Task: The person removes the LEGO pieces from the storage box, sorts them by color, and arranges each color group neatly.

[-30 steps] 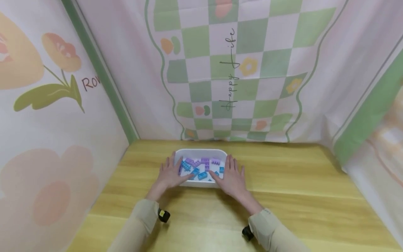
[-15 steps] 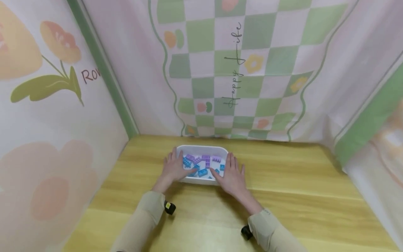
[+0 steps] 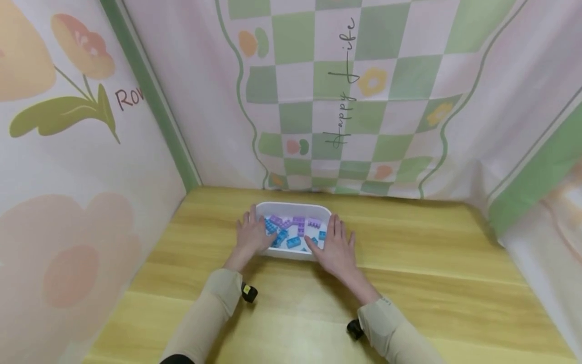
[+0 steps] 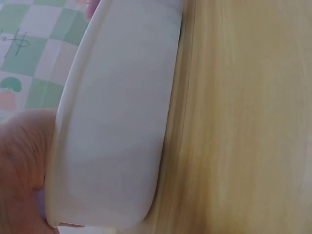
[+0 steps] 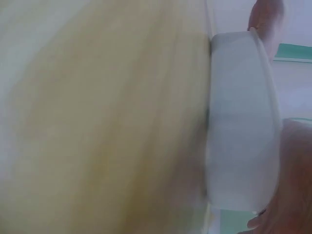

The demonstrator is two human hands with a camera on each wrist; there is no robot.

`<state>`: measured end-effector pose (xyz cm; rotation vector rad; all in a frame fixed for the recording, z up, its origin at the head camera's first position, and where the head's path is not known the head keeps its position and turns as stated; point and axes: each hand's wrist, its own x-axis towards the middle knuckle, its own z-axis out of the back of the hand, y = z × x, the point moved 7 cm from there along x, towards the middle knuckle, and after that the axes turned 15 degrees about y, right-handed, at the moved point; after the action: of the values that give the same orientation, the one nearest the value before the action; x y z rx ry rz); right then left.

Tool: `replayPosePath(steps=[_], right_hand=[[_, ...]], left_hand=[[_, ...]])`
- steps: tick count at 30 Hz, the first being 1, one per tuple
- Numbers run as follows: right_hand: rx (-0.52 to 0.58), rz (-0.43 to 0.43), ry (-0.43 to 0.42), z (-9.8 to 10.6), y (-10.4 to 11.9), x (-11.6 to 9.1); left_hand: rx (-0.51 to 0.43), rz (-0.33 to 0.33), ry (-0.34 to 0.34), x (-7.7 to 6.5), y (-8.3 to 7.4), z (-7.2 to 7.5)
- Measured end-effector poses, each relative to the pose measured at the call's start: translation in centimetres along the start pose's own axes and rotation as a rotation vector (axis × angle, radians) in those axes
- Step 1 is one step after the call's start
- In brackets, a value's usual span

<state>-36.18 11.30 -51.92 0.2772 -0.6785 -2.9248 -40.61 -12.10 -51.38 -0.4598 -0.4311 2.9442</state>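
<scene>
A white shallow box point(image 3: 291, 256) stands on the table, with blue and purple toy building bricks point(image 3: 293, 242) lying loose in it. At its left end my left hand point(image 3: 251, 236) holds the wall, thumb over the rim and fingers along the outside. My right hand point(image 3: 338, 255) holds the opposite end in the same manner, its thumb inside above the bricks. The left wrist view shows the box's smooth side wall point(image 4: 112, 112) and part of the left hand point(image 4: 22, 165) at the rim. In the right wrist view, the right hand point(image 5: 292, 190) is at the rim.
The wooden table point(image 3: 409, 303) extends around the box. Behind it hangs a checkered green and white curtain point(image 3: 336, 101), and a floral panel point(image 3: 82, 227) borders the left side. Black wrist cameras point(image 3: 248, 292) are attached at both cuffs.
The head view has tilted slightly upward. My left hand and forearm have shifted a little right, closer against the box's end. The box and bricks keep about the same place on the table.
</scene>
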Motion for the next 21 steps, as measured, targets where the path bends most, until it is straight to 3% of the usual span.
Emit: replayPosePath(steps=[3,7,9,11,14,19,21], right_hand=[[-0.089,0.12,-0.022,0.9,1.9,0.9],[-0.234,0.457,-0.017,2.4,5.9,2.8],[-0.246,0.605,0.039,2.7,7.2,3.8],[-0.221,0.69,0.105,2.5,7.7,4.9],[-0.164,0.731,0.195,2.0,7.2,6.0],[-0.067,0.706,0.328,0.9,5.0,6.3],[-0.04,0.695,0.345,0.7,4.4,6.2]], left_hand=[[-0.023,0.014,-0.026,-0.3,0.7,0.2],[-0.038,0.002,-0.107,-0.3,0.7,0.3],[-0.042,-0.028,-0.145,-0.2,0.0,0.2],[-0.045,-0.066,-0.159,0.0,-0.8,-0.1],[-0.043,-0.129,-0.122,0.2,-2.3,-0.8],[-0.037,-0.232,0.021,0.0,-4.8,-1.9],[-0.028,-0.268,0.066,-0.3,-5.4,-2.0]])
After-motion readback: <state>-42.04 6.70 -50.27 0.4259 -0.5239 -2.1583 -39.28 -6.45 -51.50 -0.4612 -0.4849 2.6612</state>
